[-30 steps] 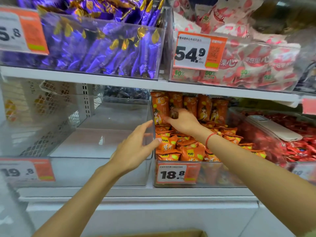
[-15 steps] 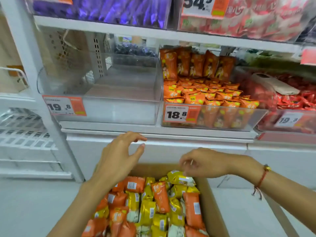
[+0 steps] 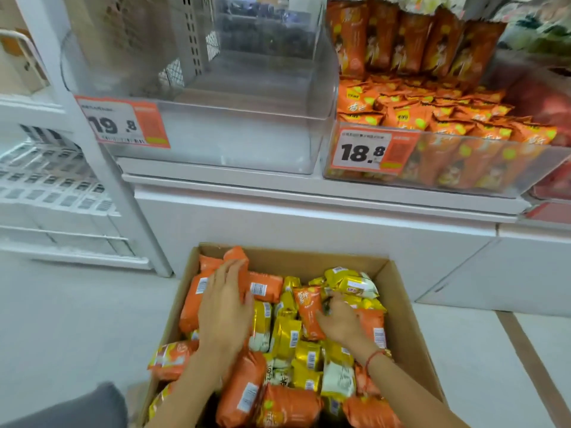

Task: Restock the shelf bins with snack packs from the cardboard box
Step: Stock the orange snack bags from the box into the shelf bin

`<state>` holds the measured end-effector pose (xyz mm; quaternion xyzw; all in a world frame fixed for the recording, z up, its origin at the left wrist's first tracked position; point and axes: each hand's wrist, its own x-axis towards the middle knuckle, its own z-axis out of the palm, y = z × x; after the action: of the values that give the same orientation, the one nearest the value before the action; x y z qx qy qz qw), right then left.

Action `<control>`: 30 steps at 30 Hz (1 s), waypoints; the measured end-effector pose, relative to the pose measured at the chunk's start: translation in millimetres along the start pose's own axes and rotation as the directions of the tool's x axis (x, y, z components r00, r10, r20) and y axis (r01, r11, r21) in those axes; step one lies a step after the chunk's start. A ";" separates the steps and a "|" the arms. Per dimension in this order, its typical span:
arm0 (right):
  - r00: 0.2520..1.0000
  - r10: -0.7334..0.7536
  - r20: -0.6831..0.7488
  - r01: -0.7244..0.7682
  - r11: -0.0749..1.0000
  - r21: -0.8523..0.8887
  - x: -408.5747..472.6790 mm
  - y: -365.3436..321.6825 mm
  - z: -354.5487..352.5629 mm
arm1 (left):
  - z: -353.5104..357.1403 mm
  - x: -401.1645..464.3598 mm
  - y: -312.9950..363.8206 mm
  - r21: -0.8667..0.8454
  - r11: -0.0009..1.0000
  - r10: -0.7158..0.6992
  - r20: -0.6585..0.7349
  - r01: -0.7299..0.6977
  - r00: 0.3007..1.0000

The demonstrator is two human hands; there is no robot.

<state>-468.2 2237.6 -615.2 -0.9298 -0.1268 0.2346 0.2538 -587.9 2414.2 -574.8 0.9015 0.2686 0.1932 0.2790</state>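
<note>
Head view: both hands are down among the snack packs [image 3: 309, 316] in the cardboard box [image 3: 398, 291], below the shelf bins.

The left hand [image 3: 224, 310] is laid flat, fingers spread, on orange packs; the right hand [image 3: 338, 324] is curled around an upright orange pack. The packs are judged light, soft and slippery (crinkly film), best taken across the middle, several at once. The clear bin [image 3: 234, 134] is seen bare, the orange-pack bin [image 3: 463, 168] nearly full.
</note>
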 end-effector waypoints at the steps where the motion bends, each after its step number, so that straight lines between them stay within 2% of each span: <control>1: 1.000 0.012 -0.017 -0.012 1.000 0.021 4.6 -1.3 8.2 | -0.3 9.7 2.6 -0.008 0.999 -0.047 -0.031 0.047 0.998; 3: 1.000 0.013 -0.013 -0.013 1.000 -0.004 11.9 -3.9 20.7 | 1.3 28.0 1.6 0.002 0.987 -0.162 -0.017 0.162 0.987; 5: 1.000 -0.006 -0.027 0.004 0.996 -0.086 16.0 -4.1 30.1 | 5.0 40.1 -2.6 0.030 0.965 -0.260 0.054 0.259 0.964; 7: 0.996 -0.047 -0.074 0.032 0.982 -0.186 13.5 -4.3 33.7 | 10.5 44.3 -5.5 0.144 0.950 -0.291 0.099 0.276 0.952; 9: 0.993 -0.088 -0.075 0.066 0.964 -0.256 6.2 -3.8 31.7 | 13.9 43.8 -7.9 0.206 0.951 -0.252 0.087 0.230 0.964; 12: 0.984 -0.165 -0.063 0.144 0.957 -0.253 -10.0 -3.8 14.9 | 12.9 37.1 -7.3 0.046 0.994 -0.104 0.067 0.101 0.992; 14: 0.980 -0.195 -0.033 0.185 0.965 -0.183 -18.9 -6.2 -1.5 | 4.7 32.2 3.2 -0.163 0.986 -0.029 0.053 0.037 0.998; 15: 0.980 -0.197 -0.008 0.194 0.970 -0.144 -22.0 -8.0 -10.0 | -1.7 30.9 12.4 -0.312 0.948 -0.036 0.070 0.056 0.997; 16: 0.981 -0.195 0.024 0.196 0.975 -0.103 -26.3 -12.9 -20.2 | -9.8 29.8 22.9 -0.487 0.867 -0.062 0.116 0.111 0.991; 18: 0.980 -0.182 0.082 0.183 0.983 -0.003 -32.9 -23.7 -39.2 | -27.7 27.5 42.6 -0.759 0.585 -0.102 0.281 0.286 0.954; 21: 0.982 -0.157 0.100 0.133 0.968 0.213 -48.3 -47.5 -70.8 | -52.6 27.6 62.9 -0.835 0.193 -0.085 0.509 0.515 0.856; 24: 0.987 -0.150 0.064 0.101 0.873 0.477 -67.6 -67.9 -101.6 | -75.2 30.0 80.6 -0.820 -0.083 -0.019 0.569 0.566 0.822; 26: 0.990 -0.136 0.027 0.092 0.791 0.605 -78.9 -76.5 -119.4 | -86.6 31.1 91.7 -0.800 -0.210 0.007 0.573 0.561 0.820; 30: 0.984 -0.168 -0.060 0.158 0.664 0.731 -96.9 -89.6 -154.1 | -105.6 30.0 114.4 -0.747 -0.258 0.050 0.623 0.613 0.781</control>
<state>-484.6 2214.9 -414.3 -0.7340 -0.1065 0.2476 0.6234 -574.1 2394.0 -418.2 0.2778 0.1686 0.0447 0.9447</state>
